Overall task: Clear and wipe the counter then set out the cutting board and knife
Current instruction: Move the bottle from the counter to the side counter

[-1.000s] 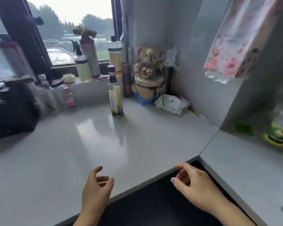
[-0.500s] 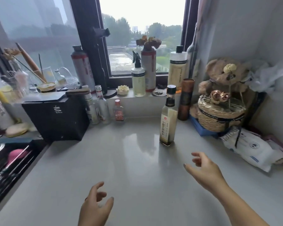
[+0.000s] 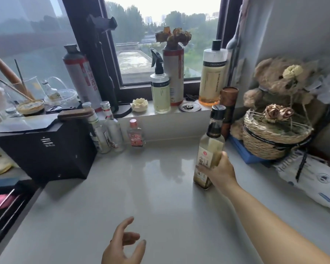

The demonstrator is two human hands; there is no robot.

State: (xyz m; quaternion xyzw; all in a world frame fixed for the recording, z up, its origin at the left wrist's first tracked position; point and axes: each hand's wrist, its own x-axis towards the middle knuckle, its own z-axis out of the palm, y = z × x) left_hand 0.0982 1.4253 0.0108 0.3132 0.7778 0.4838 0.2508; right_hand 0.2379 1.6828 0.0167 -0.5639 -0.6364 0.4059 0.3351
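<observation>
A tall glass oil bottle [image 3: 211, 141] with a black cap and a pale label stands upright on the pale grey counter [image 3: 141, 197], right of centre. My right hand [image 3: 218, 171] wraps around its lower half from the right, fingers closed on the glass. My left hand [image 3: 123, 244] hovers low over the counter's front part, fingers spread and holding nothing. No cutting board or knife shows in this view.
A black box [image 3: 46, 149] sits at the left, with small clear bottles [image 3: 107, 130] and a red-capped bottle [image 3: 136, 134] beside it. A spray bottle [image 3: 159, 86] and lotion bottle [image 3: 212, 73] stand on the sill. At the right: a wicker basket [image 3: 271, 138], a teddy bear [image 3: 274, 80], a wipes pack [image 3: 312, 180].
My view swung left and closer to the window. My right hand reached forward from the counter edge and closed on the oil bottle. My left hand stayed low and open.
</observation>
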